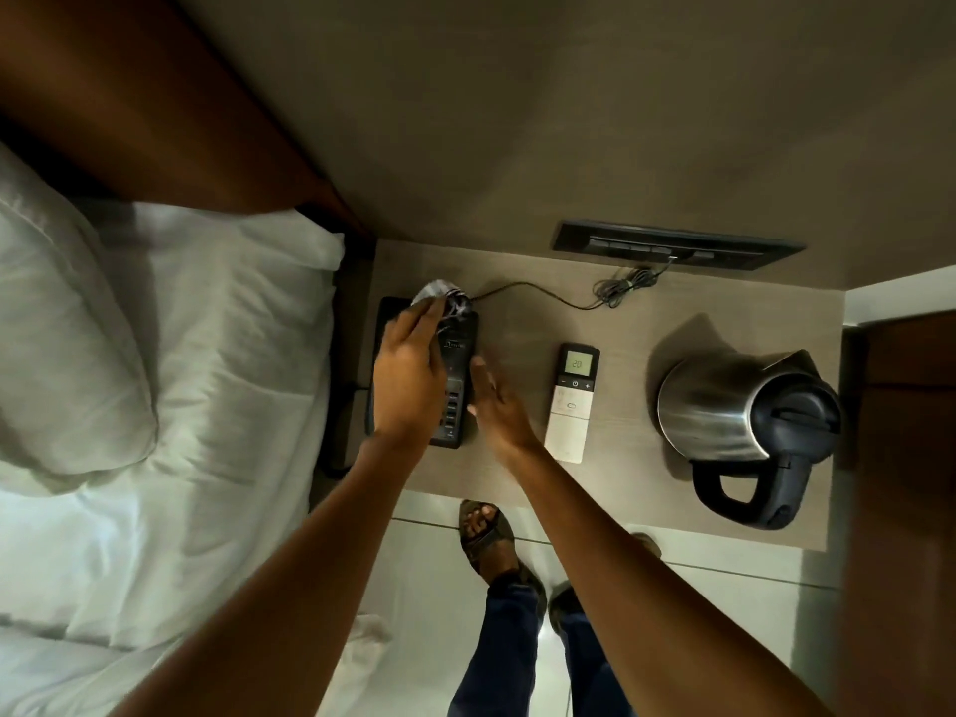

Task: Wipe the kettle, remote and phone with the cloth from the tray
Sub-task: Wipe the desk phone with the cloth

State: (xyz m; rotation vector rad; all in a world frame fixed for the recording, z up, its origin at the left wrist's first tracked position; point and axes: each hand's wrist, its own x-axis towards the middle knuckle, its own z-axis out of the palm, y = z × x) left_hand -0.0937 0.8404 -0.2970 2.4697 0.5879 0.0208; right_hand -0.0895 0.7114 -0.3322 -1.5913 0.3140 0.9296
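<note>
Pressing a bunched grey cloth [439, 297] down with the left hand [408, 380], the person is working along the far end of the phone [455, 375], a dark desk set lying near the bench's [517, 313] left edge, close to the bed [207, 354]. The left hand's fingers are curled over the cloth and pinching it against the phone's top, which looks like the way to keep the wad from slipping while it is rubbing. The right hand [496, 401] is lying flat and spread, its fingers straight and resting against the phone's right side on the bench, most likely bracing the set so it is not sliding toward the bed under the wiping pressure. A thin cord [543, 292] is running from the phone's far end toward a coil by the wall panel [677, 245] at the bench's back edge, so the phone probably cannot be lifted far and is being cleaned where it sits. The remote [571, 401] is lying face up in the middle of the bench, just beside the right hand but apart from it, its small screen lit. The kettle [745, 421] is standing near the right edge with its black handle pointing toward the front edge, well apart from both hands. I cannot make out any tray. Judging from this, the phone is the item in hand; whether the other two are already wiped cannot be told.
</note>
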